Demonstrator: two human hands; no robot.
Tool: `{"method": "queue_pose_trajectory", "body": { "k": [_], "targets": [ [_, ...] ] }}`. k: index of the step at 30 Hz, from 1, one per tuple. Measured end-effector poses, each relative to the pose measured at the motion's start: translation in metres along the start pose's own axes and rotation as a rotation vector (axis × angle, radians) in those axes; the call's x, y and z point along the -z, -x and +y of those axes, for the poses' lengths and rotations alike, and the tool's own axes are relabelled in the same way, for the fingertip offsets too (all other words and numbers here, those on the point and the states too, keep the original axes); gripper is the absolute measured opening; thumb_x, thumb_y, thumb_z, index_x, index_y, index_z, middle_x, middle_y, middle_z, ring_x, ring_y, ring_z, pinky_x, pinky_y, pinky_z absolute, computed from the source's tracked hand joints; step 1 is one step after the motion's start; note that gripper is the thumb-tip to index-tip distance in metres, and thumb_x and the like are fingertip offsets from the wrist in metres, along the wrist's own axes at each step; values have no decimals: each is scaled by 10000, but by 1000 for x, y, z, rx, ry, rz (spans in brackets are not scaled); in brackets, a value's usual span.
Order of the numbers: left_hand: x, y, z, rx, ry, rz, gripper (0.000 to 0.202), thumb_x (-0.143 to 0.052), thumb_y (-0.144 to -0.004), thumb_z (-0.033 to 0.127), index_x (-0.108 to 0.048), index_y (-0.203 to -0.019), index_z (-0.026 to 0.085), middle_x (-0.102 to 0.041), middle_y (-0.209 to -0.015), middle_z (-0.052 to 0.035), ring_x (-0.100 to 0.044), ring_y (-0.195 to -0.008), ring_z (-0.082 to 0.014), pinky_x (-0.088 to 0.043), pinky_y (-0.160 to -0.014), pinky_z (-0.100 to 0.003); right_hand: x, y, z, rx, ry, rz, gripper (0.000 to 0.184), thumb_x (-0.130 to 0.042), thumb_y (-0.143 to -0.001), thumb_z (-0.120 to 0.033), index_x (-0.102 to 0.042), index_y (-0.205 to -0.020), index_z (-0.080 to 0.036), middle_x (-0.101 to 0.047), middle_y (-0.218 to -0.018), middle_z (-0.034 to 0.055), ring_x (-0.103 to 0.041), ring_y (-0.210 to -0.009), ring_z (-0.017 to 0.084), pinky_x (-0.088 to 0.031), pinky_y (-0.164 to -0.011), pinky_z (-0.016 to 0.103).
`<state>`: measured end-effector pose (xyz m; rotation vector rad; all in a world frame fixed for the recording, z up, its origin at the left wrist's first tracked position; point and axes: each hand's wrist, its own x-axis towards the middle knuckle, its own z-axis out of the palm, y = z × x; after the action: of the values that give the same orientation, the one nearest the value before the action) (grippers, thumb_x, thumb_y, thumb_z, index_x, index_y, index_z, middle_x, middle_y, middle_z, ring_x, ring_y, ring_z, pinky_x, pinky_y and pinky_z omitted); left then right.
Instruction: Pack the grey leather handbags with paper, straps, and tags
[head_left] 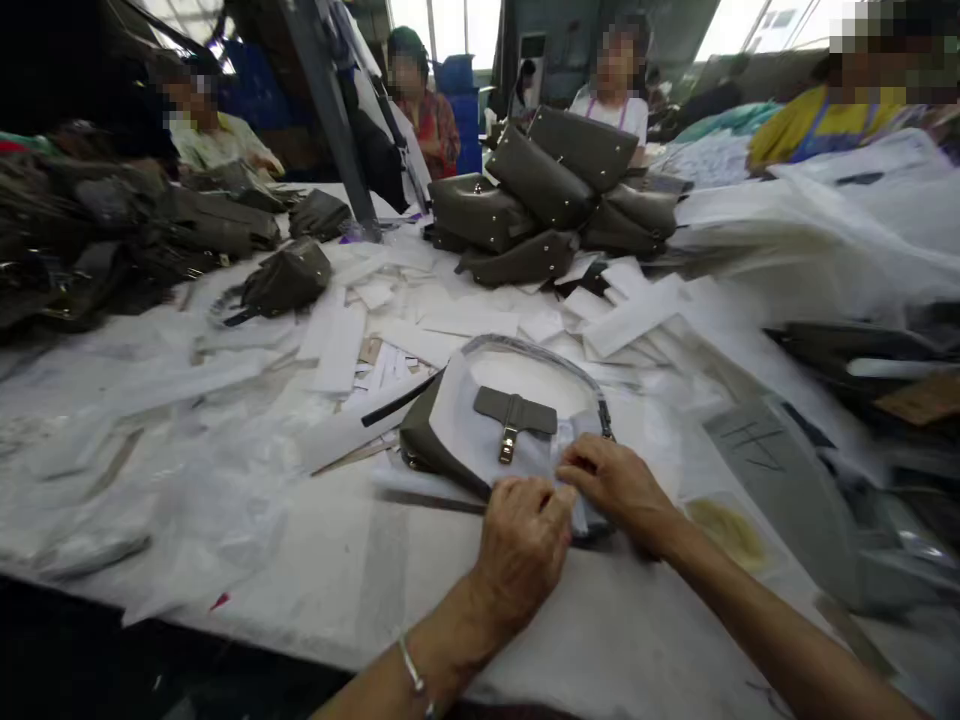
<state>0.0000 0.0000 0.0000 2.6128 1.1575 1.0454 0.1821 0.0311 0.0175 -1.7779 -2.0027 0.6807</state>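
Observation:
An olive-grey handbag lies on the table before me, its front mostly covered by a thin white wrapping sheet. A small flap with a metal clasp shows on top of the white. The bag's strap arches away from me and looks wrapped in clear film. My left hand is closed at the near edge of the bag, fingertips pinching the sheet. Just right of it, my right hand also pinches the sheet, fingers curled. Both sets of fingertips are partly hidden.
Several olive-grey bags are piled at the back, with another heap on the left. White paper strips and clear plastic litter the table. A marked grey panel lies right. Co-workers are across the table.

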Motion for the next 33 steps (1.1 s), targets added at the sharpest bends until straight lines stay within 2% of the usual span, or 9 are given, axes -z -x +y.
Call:
{"method": "queue_pose_trajectory", "body": {
  "k": [3,6,14,18,20,23,26,29,33],
  "targets": [
    [0,7,1,-180,-31,-15,214,-498,-929,134,-612,-1108,163,-651,-1124,-83,-572,-1082,-213,-421,-959,-418,3,-1,-2,-13,6,-25,102,-605,-858,-293,-630,-786,-225,-656,-820,-17,-587,-779,158,-382,-699,280],
    [-1,13,1,-257,-82,-90,260,-474,-961,153,-591,-1193,154,-659,-1148,-72,-529,-1190,-214,-311,-1093,-459,5,-2,-5,-50,31,-30,93,-630,-840,-295,-627,-774,-230,-664,-805,-25,-587,-760,153,-369,-667,272],
    [-4,16,4,-207,-164,-133,269,-442,-981,186,-571,-1216,168,-671,-1075,-68,-570,-1111,-212,-322,-1080,-471,1,-8,-13,-119,30,145,138,-666,-811,-344,-622,-749,-229,-667,-735,-24,-586,-689,155,-363,-614,273],
    [-5,16,5,-194,-196,-147,285,-475,-966,189,-554,-1239,171,-663,-1064,-72,-570,-1118,-218,-340,-1067,-472,27,14,-8,-91,-163,324,228,-633,-804,-422,-678,-904,-222,-690,-794,9,-607,-687,173,-430,-652,292],
    [-6,17,5,-199,-198,-145,288,-487,-959,185,-551,-1240,169,-662,-1064,-69,-569,-1117,-223,-341,-1065,-474,57,42,2,-152,-209,440,321,-589,-810,-511,-694,-907,-224,-701,-808,26,-623,-690,193,-448,-666,314],
    [-7,17,5,-217,-191,-114,268,-490,-953,172,-559,-1212,159,-666,-1036,-59,-578,-1089,-230,-353,-1043,-477,112,98,30,-367,-76,619,385,-586,-755,-581,-710,-883,-239,-714,-812,47,-644,-750,250,-450,-708,361],
    [-8,16,3,-240,-192,-78,266,-455,-957,142,-559,-1202,145,-670,-1047,-69,-585,-1074,-244,-360,-1017,-485,156,148,66,-592,67,667,421,-567,-730,-584,-726,-901,-233,-737,-882,84,-652,-858,317,-442,-728,400],
    [-10,14,0,-265,-194,-44,274,-427,-960,121,-558,-1199,147,-672,-1062,-76,-593,-1057,-247,-363,-1006,-485,171,174,104,-696,18,576,433,-598,-693,-569,-744,-862,-199,-748,-902,113,-654,-908,337,-451,-774,411],
    [-9,13,-2,-285,-208,-31,272,-427,-960,125,-561,-1193,166,-674,-1047,-70,-603,-1023,-238,-371,-1002,-474,161,173,137,-679,-353,418,493,-685,-580,-640,-740,-747,-180,-746,-859,106,-658,-847,283,-480,-741,359]
  ]
}}
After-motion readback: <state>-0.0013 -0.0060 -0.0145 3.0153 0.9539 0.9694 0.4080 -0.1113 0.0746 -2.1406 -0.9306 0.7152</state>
